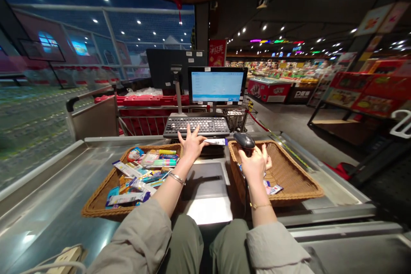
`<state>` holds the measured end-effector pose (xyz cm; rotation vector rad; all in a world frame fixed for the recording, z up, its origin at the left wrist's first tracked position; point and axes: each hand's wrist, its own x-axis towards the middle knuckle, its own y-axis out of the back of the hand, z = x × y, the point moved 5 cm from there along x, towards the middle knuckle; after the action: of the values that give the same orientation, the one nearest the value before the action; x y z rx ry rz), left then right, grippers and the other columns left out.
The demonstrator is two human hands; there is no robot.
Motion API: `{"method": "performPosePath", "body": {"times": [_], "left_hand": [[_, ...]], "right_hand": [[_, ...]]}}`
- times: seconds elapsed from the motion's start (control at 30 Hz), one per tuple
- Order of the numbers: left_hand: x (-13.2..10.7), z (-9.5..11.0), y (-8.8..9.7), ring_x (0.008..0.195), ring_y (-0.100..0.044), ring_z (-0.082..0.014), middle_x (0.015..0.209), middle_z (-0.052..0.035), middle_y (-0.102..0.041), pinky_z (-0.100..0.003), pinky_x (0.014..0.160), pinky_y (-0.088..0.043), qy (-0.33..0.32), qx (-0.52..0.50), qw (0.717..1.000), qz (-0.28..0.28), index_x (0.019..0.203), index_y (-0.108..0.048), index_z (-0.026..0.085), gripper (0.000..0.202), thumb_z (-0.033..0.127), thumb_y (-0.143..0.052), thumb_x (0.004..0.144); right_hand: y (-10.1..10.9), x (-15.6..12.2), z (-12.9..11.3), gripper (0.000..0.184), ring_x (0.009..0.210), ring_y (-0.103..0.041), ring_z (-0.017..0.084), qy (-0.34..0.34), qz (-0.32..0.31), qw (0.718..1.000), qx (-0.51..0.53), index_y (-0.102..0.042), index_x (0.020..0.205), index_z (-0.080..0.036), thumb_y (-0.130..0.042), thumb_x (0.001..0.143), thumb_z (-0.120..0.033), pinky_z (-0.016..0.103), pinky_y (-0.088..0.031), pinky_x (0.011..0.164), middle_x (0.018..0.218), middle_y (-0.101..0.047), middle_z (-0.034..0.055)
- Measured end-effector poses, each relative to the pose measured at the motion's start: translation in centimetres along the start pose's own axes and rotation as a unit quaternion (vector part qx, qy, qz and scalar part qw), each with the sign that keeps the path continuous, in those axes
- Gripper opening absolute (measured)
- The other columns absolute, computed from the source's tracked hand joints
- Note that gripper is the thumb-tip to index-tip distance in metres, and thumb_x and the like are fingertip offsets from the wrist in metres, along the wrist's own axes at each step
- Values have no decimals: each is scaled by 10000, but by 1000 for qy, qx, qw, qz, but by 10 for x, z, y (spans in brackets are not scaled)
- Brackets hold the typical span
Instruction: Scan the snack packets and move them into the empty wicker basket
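Note:
My left hand (192, 145) reaches over the front edge of the black keyboard (205, 126), its upper fingers spread on the keys. A slim white packet with a purple end (216, 141) sticks out to the right from beside my left thumb, apparently held there. My right hand (255, 162) is closed around a black handheld barcode scanner (244, 140), whose head points forward. Below my left forearm stands a wicker basket (96, 199) full of small packets and stationery-like items. Under my right hand, a second wicker basket (289, 171) holds a few packets (272, 189), partly hidden by my wrist.
A lit monitor (217, 85) stands behind the keyboard. Between the baskets lies a grey flat panel (205, 180) set in the metal counter (48, 205). A power strip (66, 260) with cables sits at the lower left. Beyond the counter are shopping carts (239, 115) and shelves.

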<state>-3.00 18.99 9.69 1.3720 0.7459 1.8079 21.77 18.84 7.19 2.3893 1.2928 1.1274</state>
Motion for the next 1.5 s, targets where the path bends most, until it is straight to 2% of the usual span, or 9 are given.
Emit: {"method": "performPosePath", "body": {"times": [0.2,0.73,0.8,0.93,1.0,1.13,1.33,1.5], "left_hand": [[0,29,-10,1520,-106,-339,1527,35,-450,-733,1136,23,-15,-17,1000,-13,919,-760,359,117,415,-692,842],[-2,98,-49,1523,-78,-340,1559,40,-400,-738,1135,21,-108,-30,992,-54,978,-753,376,147,405,-667,862],[-4,109,-56,1524,-51,-347,1577,43,-367,-745,1129,20,-127,-29,989,-75,1055,-734,406,205,387,-670,861],[-8,125,-64,1520,-16,-364,1626,3,-254,-757,1118,-4,-161,-24,981,-106,1334,-557,459,523,372,-697,838],[-10,126,-65,1520,-32,-362,1631,-15,-239,-749,1124,-17,-159,-19,981,-106,1382,-509,445,579,396,-697,836],[-10,117,-63,1521,-64,-350,1622,-19,-270,-728,1139,-11,-140,-13,986,-91,1389,-508,426,576,449,-681,840],[-10,92,-56,1520,-79,-348,1610,-36,-303,-719,1146,4,-107,-9,992,-74,1370,-542,389,551,492,-662,842],[-14,67,-45,1520,-105,-337,1606,-42,-310,-701,1156,5,-81,-2,995,-58,1356,-559,371,553,500,-675,830]], "right_hand": [[18,11,18,384,1388,-339,322,-17,19,1000,-10,-710,851,-175,-506,797,-496,535,-160,1082,1223,-672,142],[56,35,71,420,1322,-395,351,-56,71,995,-49,-720,849,-185,-500,792,-538,557,-197,1049,1190,-677,152],[58,35,77,406,1323,-391,348,-62,71,994,-50,-721,836,-188,-512,790,-534,560,-194,1051,1184,-678,145],[58,35,84,384,1336,-383,348,-76,70,993,-55,-718,804,-186,-526,781,-517,567,-186,1058,1215,-670,147],[58,34,86,390,1347,-374,344,-77,70,993,-56,-720,827,-182,-525,780,-516,562,-188,1060,1236,-662,146],[54,33,84,411,1350,-373,340,-72,67,994,-58,-722,864,-182,-508,792,-526,556,-185,1063,1222,-668,146],[44,31,67,413,1326,-394,354,-59,64,995,-51,-713,819,-178,-505,787,-534,566,-194,1053,1183,-676,174],[32,26,45,420,1336,-392,350,-42,50,997,-35,-715,889,-171,-503,792,-520,548,-213,1052,1184,-681,160]]}}
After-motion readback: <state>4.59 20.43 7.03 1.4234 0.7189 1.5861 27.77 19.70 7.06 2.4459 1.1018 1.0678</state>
